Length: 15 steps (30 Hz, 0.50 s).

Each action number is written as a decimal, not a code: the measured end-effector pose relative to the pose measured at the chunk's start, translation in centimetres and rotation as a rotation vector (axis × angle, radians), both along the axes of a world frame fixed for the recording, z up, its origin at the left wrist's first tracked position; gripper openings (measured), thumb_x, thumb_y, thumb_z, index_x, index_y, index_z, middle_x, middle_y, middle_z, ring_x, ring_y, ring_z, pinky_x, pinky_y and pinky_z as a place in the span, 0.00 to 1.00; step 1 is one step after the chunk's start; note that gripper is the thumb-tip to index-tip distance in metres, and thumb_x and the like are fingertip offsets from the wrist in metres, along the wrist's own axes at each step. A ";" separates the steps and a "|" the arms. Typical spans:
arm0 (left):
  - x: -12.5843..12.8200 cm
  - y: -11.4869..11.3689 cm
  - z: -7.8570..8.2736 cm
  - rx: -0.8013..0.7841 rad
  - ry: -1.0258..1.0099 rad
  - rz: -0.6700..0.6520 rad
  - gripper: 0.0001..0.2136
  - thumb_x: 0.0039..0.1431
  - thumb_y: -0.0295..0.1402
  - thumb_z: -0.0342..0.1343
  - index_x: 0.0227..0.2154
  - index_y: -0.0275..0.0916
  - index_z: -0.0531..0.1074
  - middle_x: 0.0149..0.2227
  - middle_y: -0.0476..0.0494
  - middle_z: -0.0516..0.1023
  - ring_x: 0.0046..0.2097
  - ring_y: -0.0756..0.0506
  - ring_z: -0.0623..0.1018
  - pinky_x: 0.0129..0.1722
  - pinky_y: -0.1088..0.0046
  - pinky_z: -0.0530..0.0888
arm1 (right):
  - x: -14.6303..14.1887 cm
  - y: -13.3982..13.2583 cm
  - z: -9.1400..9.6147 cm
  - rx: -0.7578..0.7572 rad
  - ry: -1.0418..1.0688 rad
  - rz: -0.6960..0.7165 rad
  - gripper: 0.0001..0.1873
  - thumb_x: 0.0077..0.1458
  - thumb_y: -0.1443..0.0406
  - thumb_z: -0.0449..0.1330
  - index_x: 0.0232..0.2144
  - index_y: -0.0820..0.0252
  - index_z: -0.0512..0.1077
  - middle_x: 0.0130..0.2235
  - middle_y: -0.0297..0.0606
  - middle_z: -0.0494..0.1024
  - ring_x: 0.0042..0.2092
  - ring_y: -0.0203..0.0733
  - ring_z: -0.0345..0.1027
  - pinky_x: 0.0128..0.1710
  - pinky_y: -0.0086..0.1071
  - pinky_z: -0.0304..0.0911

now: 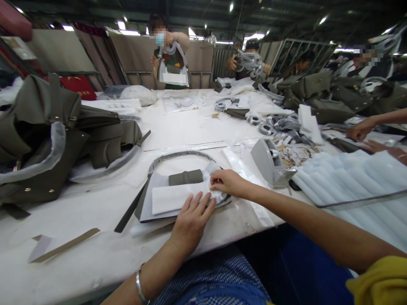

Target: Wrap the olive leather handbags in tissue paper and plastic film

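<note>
A dark olive handbag (143,207) lies flat on the table in front of me, with its strap wrapped in translucent covering (178,153) arched at the far side. White tissue wrapping (162,180) and a folded white foam sheet (170,199) cover most of its face. A small olive flap (186,177) shows between them. My left hand (192,218) rests on the foam sheet's right end, its fingers stretched out. At the bag's right side, my right hand (227,182) pinches the crinkled wrapping; its fingertips are partly hidden.
Olive bags (41,140) are piled at the left. A grey tape dispenser (270,163) stands right of my bag, near wrapped strap coils (282,123) and a foam stack (359,182). A co-worker's hands (362,129) work at far right; another person (173,55) holds a bag opposite.
</note>
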<state>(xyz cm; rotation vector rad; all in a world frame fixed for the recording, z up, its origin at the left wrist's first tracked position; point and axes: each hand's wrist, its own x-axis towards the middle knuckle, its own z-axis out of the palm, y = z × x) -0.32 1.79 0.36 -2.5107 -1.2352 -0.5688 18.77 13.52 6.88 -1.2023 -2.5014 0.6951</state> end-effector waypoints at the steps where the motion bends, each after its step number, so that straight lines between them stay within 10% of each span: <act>1: 0.0 0.0 0.1 -0.002 0.007 0.002 0.21 0.66 0.26 0.48 0.61 0.41 0.66 0.63 0.42 0.69 0.62 0.36 0.70 0.60 0.52 0.68 | 0.2 -0.4 0.0 0.029 0.016 -0.013 0.01 0.53 0.69 0.65 0.30 0.61 0.77 0.29 0.33 0.77 0.31 0.35 0.68 0.33 0.27 0.58; 6: 0.1 0.1 0.3 0.003 0.011 0.000 0.22 0.65 0.24 0.48 0.60 0.42 0.67 0.62 0.43 0.70 0.61 0.37 0.70 0.60 0.53 0.69 | 4.3 -1.9 1.3 0.221 0.200 -0.142 0.08 0.60 0.66 0.59 0.39 0.59 0.77 0.37 0.37 0.80 0.37 0.38 0.72 0.40 0.30 0.64; 10: -0.1 0.2 0.0 0.009 -0.013 -0.012 0.24 0.63 0.22 0.46 0.61 0.42 0.66 0.63 0.45 0.69 0.62 0.37 0.70 0.61 0.53 0.67 | 12.1 -1.5 3.4 0.363 0.261 -0.556 0.10 0.59 0.61 0.60 0.41 0.57 0.77 0.43 0.41 0.81 0.42 0.44 0.74 0.48 0.37 0.66; 15: -0.4 0.4 -0.4 0.032 -0.028 -0.037 0.26 0.62 0.22 0.46 0.63 0.44 0.65 0.64 0.46 0.68 0.63 0.38 0.69 0.62 0.54 0.66 | 20.1 0.8 4.5 0.063 0.270 -0.943 0.08 0.55 0.61 0.62 0.30 0.60 0.77 0.36 0.44 0.82 0.45 0.52 0.74 0.49 0.43 0.68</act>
